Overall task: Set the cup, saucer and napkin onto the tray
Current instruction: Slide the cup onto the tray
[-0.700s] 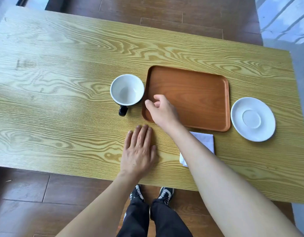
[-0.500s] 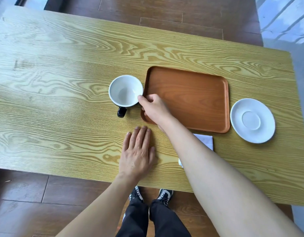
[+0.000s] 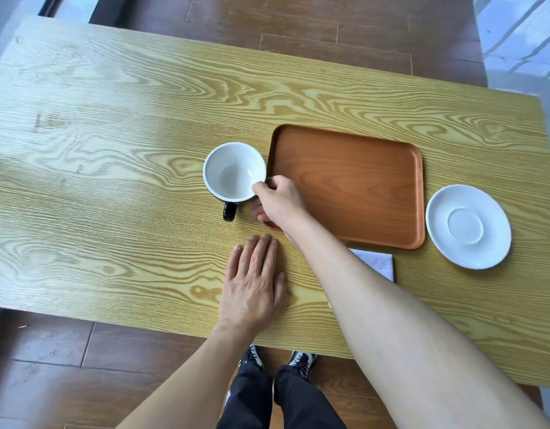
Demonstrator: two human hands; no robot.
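- Yellow-grained wooden table (image 3: 112,156) over dark floorboards; brown tray (image 3: 354,181) sits bare at centre.
- Cup (image 3: 232,171), black handle at 6 o'clock, stands touching the tray's 9 o'clock edge.
- Right hand (image 3: 280,202) pinches the cup's rim.
- Left hand (image 3: 252,286) lies flat, fingers spread, holding nothing.
- Saucer (image 3: 467,226) at 3 o'clock; napkin (image 3: 377,261) at 6, partly under the forearm.

Yellow-grained wooden table (image 3: 143,150); dark brown plank floor (image 3: 329,35).

The right forearm (image 3: 376,305) hides most of the napkin (image 3: 377,261)
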